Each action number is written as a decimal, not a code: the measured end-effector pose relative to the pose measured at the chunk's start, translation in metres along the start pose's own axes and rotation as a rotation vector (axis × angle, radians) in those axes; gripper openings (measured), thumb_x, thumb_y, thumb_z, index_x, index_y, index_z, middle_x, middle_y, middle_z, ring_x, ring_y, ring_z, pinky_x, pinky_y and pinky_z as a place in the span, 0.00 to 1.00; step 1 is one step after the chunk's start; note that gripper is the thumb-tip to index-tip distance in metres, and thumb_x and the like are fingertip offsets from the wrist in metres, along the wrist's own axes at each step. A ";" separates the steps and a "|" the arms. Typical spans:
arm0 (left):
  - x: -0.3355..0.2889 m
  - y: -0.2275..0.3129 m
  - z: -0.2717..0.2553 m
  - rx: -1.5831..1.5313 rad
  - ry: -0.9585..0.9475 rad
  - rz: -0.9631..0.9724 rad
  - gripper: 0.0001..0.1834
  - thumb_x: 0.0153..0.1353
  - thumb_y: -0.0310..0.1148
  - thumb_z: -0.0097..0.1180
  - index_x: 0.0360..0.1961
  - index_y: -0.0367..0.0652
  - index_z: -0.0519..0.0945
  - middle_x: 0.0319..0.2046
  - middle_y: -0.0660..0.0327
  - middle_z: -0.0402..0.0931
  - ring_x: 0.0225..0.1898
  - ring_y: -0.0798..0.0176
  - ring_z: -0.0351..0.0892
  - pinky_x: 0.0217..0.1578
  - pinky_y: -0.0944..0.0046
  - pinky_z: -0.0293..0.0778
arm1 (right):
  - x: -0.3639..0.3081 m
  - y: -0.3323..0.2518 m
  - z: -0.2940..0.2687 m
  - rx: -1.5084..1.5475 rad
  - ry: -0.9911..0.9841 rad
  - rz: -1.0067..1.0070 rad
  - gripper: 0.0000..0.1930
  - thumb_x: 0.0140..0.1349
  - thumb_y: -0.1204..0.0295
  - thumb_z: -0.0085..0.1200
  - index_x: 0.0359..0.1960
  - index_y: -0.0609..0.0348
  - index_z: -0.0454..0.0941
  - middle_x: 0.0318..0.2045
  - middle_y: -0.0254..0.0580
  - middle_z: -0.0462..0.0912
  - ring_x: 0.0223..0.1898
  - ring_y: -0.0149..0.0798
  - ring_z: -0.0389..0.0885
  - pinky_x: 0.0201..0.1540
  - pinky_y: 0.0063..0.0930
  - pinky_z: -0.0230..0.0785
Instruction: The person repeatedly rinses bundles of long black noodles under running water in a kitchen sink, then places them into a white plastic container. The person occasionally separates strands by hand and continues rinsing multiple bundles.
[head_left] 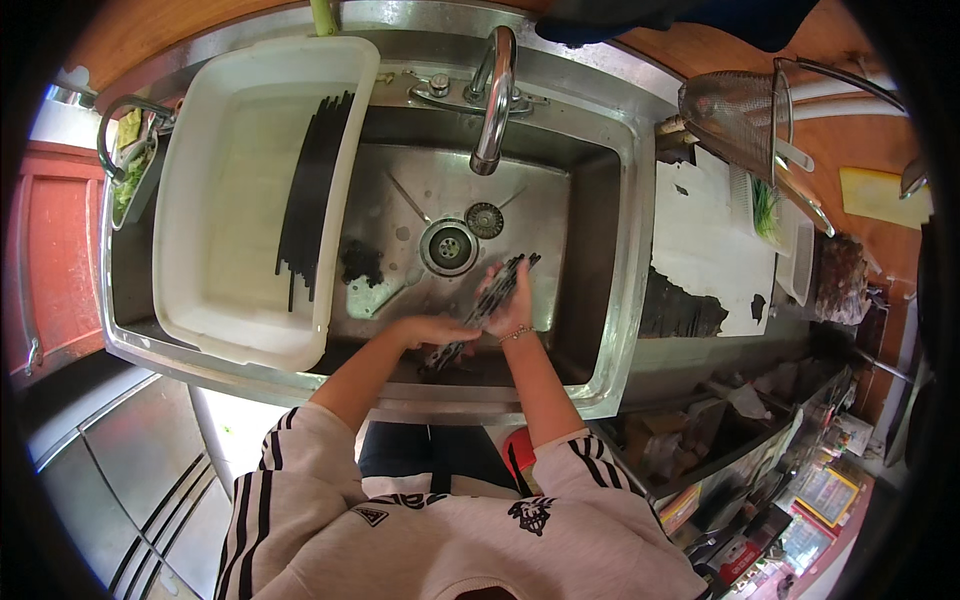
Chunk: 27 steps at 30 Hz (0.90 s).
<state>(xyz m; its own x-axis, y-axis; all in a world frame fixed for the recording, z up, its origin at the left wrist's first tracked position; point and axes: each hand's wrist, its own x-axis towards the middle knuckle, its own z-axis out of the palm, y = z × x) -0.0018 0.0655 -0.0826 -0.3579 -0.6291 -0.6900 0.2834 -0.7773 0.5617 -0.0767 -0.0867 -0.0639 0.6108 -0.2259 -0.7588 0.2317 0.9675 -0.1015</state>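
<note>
Over the front part of the steel sink (545, 215), a bundle of wet black chopsticks (503, 284) lies slantwise between my two hands. My right hand (513, 304) has its fingers wrapped round the upper part of the bundle. Against the lower part presses my left hand (440, 330), its fingers closed about the sticks and partly hidden. More black chopsticks (315, 190) lie side by side in a large white tub (172, 235) at the left, along its right wall. The ends of the held bundle stick out below my left hand.
A curved faucet (487, 150) reaches over the basin. The drain (449, 247) has a round strainer (484, 220) beside it. A dark clump (361, 262) sits near the tub. Wire strainers (730, 115) hang at the right above a worn white board (705, 235).
</note>
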 end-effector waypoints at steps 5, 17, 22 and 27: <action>0.018 -0.042 -0.017 -0.004 -0.179 0.042 0.26 0.53 0.50 0.62 0.46 0.42 0.80 0.46 0.59 0.75 0.51 0.65 0.69 0.48 0.69 0.65 | 0.001 -0.009 0.012 -0.350 0.201 -0.091 0.07 0.57 0.69 0.59 0.28 0.52 0.72 0.19 0.31 0.71 0.21 0.31 0.70 0.23 0.28 0.65; 0.012 0.052 -0.026 0.013 0.994 0.309 0.18 0.63 0.43 0.49 0.47 0.45 0.78 0.44 0.51 0.75 0.47 0.53 0.73 0.48 0.57 0.68 | -0.023 -0.066 0.041 -0.291 -0.238 -0.043 0.19 0.64 0.56 0.50 0.51 0.54 0.70 0.49 0.43 0.75 0.47 0.41 0.74 0.44 0.40 0.69; 0.013 0.123 0.011 0.489 1.294 0.464 0.22 0.66 0.49 0.37 0.52 0.52 0.75 0.56 0.54 0.70 0.60 0.46 0.62 0.55 0.51 0.64 | -0.027 -0.006 0.061 -0.064 -0.472 -0.014 0.28 0.68 0.48 0.36 0.65 0.45 0.58 0.62 0.37 0.65 0.62 0.41 0.62 0.64 0.42 0.52; -0.012 0.143 0.029 0.559 1.239 0.179 0.32 0.67 0.52 0.28 0.65 0.44 0.59 0.69 0.51 0.46 0.66 0.45 0.52 0.63 0.46 0.51 | -0.028 0.014 0.069 -0.118 -0.394 -0.110 0.35 0.66 0.42 0.30 0.68 0.50 0.53 0.67 0.33 0.56 0.65 0.41 0.56 0.66 0.40 0.47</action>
<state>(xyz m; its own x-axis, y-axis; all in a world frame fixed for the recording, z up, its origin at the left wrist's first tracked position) 0.0175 -0.0380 0.0194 0.7512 -0.5425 -0.3760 -0.2577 -0.7655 0.5896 -0.0385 -0.0742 -0.0001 0.8352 -0.3325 -0.4380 0.2373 0.9365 -0.2582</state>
